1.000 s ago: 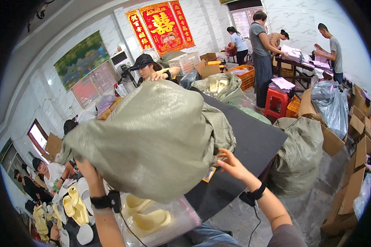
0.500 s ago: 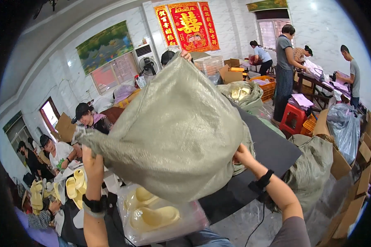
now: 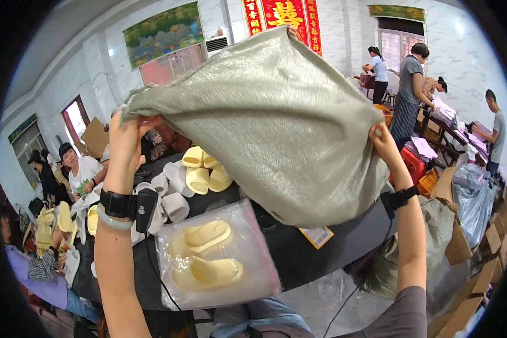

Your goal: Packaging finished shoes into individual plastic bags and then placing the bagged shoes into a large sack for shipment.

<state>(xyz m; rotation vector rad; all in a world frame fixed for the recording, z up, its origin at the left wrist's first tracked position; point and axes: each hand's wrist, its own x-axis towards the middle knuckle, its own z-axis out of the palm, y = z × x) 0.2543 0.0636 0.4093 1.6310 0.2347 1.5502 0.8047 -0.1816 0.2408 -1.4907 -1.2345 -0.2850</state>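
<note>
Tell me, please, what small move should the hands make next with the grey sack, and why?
Probably a shake or a further tip. Both hands, left hand and right hand, hold the grey sack high, its mouth facing down over the yellow slippers piled on the black table.

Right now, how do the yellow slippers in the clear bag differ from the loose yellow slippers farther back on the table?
The bagged slippers lie sealed inside a clear plastic bag at the table's near edge; the loose slippers sit uncovered farther back. The bagged slippers are a flat pair, while the loose slippers are heaped among white ones. Both are pale yellow and rest on the dark table, below the grey sack held by the left hand and right hand.
</note>
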